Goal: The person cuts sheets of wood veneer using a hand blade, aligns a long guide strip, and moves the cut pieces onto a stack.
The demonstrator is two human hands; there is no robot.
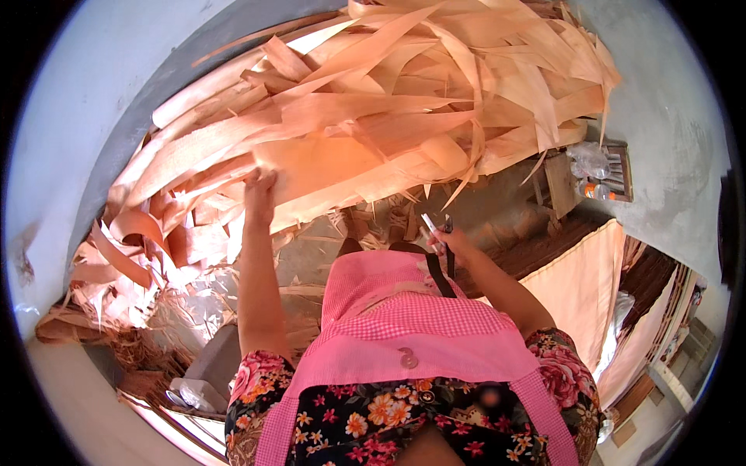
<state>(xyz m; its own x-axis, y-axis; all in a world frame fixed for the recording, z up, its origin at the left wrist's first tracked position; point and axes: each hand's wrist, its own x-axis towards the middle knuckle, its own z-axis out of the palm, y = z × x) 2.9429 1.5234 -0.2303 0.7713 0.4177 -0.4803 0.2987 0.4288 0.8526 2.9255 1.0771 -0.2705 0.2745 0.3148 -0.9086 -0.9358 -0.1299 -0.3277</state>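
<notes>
A large pile of pale orange wood veneer strips (373, 70) lies in front of me. At its near left side my left hand (262, 193) has its fingers curled on the end of a broad, flat veneer sheet (318, 167). That sheet rests along the near edge of the pile. In front of my pink checked apron (404, 334), to the right, my right hand (449, 242) is closed around a slim tool (429, 224) with a white part and a dark part. Its exact kind cannot be made out. The tool is apart from the sheet.
Curled veneer offcuts (132, 248) heap at the left, by the wall. A wall niche (618, 171) at the right holds plastic bottles. A cloth-covered stack (579, 287) stands to my right, and a grey chair-like object (214, 361) behind my left arm.
</notes>
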